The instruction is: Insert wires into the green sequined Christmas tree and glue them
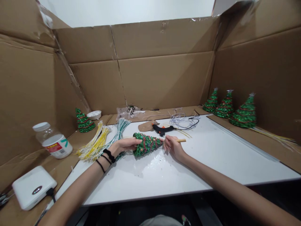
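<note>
beaded tree (pixel 147 145), in the head view, is held sideways, nearer than the glue gun (pixel 166 129), tip pointing right. left hand (pixel 128 144) grips its base, fingers closed, thumb on top. right hand (pixel 173 147), also nearer than the glue gun, pinches a tan stick (pixel 181 140), perhaps touching the tip. yellow wires (pixel 96 144) lie left of the glue gun.

On your desk (pixel 225 163), the glue gun (pixel 166 129) lies behind the tree (pixel 147 145) in your left hand (pixel 128 144), wire bundles (pixel 96 144) left of both.
</note>
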`<state>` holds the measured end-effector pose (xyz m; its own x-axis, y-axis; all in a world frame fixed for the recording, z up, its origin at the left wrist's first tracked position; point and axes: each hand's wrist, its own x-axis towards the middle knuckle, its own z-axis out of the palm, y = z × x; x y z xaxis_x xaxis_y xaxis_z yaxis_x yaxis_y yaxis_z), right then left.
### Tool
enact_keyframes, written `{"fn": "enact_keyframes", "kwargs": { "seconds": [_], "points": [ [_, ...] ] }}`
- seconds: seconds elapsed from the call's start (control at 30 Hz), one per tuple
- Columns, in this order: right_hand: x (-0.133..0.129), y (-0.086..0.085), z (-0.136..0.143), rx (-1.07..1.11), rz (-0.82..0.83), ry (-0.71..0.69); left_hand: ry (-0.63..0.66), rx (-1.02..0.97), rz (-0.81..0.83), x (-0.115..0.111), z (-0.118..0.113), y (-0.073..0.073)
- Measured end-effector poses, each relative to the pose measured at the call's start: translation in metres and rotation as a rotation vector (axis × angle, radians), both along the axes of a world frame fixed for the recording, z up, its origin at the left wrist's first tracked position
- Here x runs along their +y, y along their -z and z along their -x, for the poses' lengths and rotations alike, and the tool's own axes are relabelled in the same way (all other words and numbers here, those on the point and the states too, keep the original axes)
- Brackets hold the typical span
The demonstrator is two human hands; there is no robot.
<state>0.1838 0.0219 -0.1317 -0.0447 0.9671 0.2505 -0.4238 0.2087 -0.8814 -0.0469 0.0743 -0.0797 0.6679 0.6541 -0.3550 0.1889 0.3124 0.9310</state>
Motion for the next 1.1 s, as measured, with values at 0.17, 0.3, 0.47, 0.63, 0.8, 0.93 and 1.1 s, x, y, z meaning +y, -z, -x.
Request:
{"fn": "enact_keyframes", "kwargs": {
  "seconds": [0.17,0.3,0.47,0.63,0.8,0.93,1.1],
  "points": [
    [0.0,0.003,-0.001,0.005,0.008,-0.007,-0.031,0.036,-0.028,0.003,-0.001,0.004],
    [0.0,0.003,-0.002,0.009,0.008,-0.02,-0.019,0.019,-0.023,0.002,-0.002,0.007],
    [0.003,0.001,-0.004,0.009,0.047,0.019,-0.034,0.031,-0.006,0.0,-0.004,0.004],
    [0.003,0.0,-0.006,-0.007,0.029,0.018,-0.115,0.062,0.0,-0.007,-0.01,-0.005],
    [0.004,0.0,-0.006,0.008,0.033,-0.016,-0.102,0.066,0.047,-0.007,-0.01,-0.008],
    [0.004,0.002,-0.007,0.021,0.035,-0.033,-0.104,0.082,0.071,-0.006,-0.01,-0.007],
    [0.003,0.0,-0.007,0.048,0.021,-0.042,-0.15,0.086,0.076,-0.012,-0.013,-0.011]
  ]
}}
